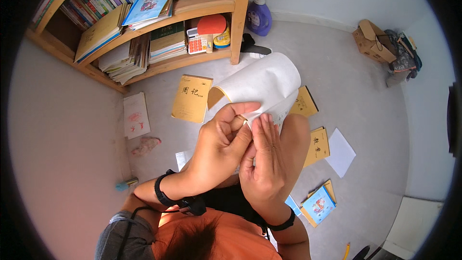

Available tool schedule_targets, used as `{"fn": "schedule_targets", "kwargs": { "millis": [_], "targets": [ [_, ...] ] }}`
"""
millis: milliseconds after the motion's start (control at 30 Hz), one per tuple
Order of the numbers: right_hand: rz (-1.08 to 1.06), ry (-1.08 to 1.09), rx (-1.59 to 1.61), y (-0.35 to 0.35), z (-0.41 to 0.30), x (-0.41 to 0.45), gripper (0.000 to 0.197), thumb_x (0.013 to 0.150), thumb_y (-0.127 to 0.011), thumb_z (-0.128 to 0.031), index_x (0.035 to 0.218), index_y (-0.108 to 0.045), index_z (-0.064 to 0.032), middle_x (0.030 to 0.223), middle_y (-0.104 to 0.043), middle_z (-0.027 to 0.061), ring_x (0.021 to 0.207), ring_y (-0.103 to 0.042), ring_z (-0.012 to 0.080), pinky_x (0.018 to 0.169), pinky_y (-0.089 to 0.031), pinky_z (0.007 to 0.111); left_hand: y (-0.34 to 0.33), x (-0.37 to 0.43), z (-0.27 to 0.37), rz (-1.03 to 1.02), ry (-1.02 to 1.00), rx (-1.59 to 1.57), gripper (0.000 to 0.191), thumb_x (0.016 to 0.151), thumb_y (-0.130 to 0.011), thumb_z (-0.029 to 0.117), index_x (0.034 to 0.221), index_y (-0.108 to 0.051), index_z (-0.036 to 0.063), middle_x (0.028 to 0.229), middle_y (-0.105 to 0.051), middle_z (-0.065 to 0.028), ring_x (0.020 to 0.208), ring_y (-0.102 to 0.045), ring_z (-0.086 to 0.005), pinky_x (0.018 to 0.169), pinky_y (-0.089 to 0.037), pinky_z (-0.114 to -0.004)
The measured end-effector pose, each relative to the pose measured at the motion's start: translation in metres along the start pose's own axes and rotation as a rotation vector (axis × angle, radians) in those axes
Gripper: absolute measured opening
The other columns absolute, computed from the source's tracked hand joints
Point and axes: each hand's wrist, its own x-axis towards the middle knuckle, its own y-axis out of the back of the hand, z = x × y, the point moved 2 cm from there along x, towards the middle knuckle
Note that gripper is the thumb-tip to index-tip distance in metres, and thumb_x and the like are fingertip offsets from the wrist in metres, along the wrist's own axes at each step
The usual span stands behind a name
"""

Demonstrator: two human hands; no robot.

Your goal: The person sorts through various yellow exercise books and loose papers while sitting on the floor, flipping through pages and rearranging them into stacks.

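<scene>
A curled notebook [267, 76] with white pages and a tan cover showing at its left edge is held above my bent leg. My left hand [216, 148] pinches the near edge of its pages between thumb and fingers, where a small fold shows. Against the same edge lies my right hand [265, 162], its fingers straight and close together over the printed part of a page, the thumb tucked beside the left thumb. The fingertips of both hands nearly meet. What lies beneath the right palm is hidden.
A wooden bookshelf [240, 14] with books, a calculator [196, 42] and a red table tennis paddle [212, 25] stands ahead left. Tan notebooks [192, 97] and a blue booklet [319, 205] lie on the grey floor. A purple detergent bottle [258, 16] and a cardboard box [373, 41] stand farther off.
</scene>
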Motion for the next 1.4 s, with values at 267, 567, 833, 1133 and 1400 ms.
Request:
{"fn": "schedule_targets", "kwargs": {
  "millis": [267, 567, 833, 1133, 1400],
  "targets": [
    [-0.074, 0.044, 0.097, -0.017, 0.001, -0.003, 0.036, 0.087, -0.053, 0.001, 0.122, -0.052, 0.0110, 0.126, -0.054, 0.0256, 0.121, -0.052, 0.0392, 0.102, -0.041, 0.052, 0.016, 0.006, 0.004, 0.064, -0.076, -0.016, 0.033, 0.094, -0.054, 0.002, 0.126, -0.048, -0.0046, 0.092, -0.066, -0.0050, 0.083, -0.057, -0.0034, 0.071, -0.046, -0.018],
    [-0.169, 0.090, 0.025, -0.027, -0.006, -0.009, 0.039, 0.090, -0.051, -0.002, 0.127, -0.049, 0.0106, 0.133, -0.048, 0.0275, 0.126, -0.047, 0.0412, 0.103, -0.040, 0.052, 0.035, 0.021, 0.007, 0.172, 0.042, 0.039, 0.022, 0.094, -0.055, 0.004, 0.114, -0.060, -0.0042, 0.065, -0.053, 0.0080, 0.056, -0.038, 0.0022, 0.049, -0.029, -0.015],
    [-0.205, 0.081, 0.182, -0.021, 0.007, -0.005, 0.044, 0.085, -0.051, 0.008, 0.129, -0.047, 0.0111, 0.134, -0.048, 0.0270, 0.127, -0.046, 0.0414, 0.103, -0.041, 0.051, 0.043, 0.023, 0.001, 0.067, 0.147, -0.159, 0.025, 0.097, -0.051, 0.011, 0.115, -0.060, -0.0046, 0.064, -0.042, 0.0092, 0.054, -0.030, 0.0006, 0.047, -0.024, -0.018],
    [-0.067, 0.036, 0.170, 0.007, 0.009, 0.029, 0.036, 0.076, -0.050, 0.016, 0.107, -0.066, 0.0045, 0.107, -0.067, 0.0153, 0.090, -0.059, 0.0330, 0.081, -0.048, 0.038, 0.029, 0.013, 0.014, -0.205, -0.044, 0.074, 0.053, 0.089, -0.058, -0.006, 0.138, -0.039, 0.0022, 0.083, -0.050, 0.0053, 0.071, -0.039, -0.0025, 0.066, -0.037, -0.017],
    [-0.107, -0.044, 0.194, 0.016, 0.023, 0.039, 0.030, 0.078, -0.058, 0.007, 0.100, -0.070, -0.0083, 0.095, -0.071, 0.0033, 0.077, -0.053, 0.0247, 0.075, -0.040, 0.035, 0.024, 0.011, 0.009, -0.079, -0.229, 0.359, 0.053, 0.091, -0.051, -0.006, 0.141, -0.035, 0.0027, 0.084, -0.059, -0.0045, 0.074, -0.051, -0.0069, 0.072, -0.043, -0.018]
  ]
}}
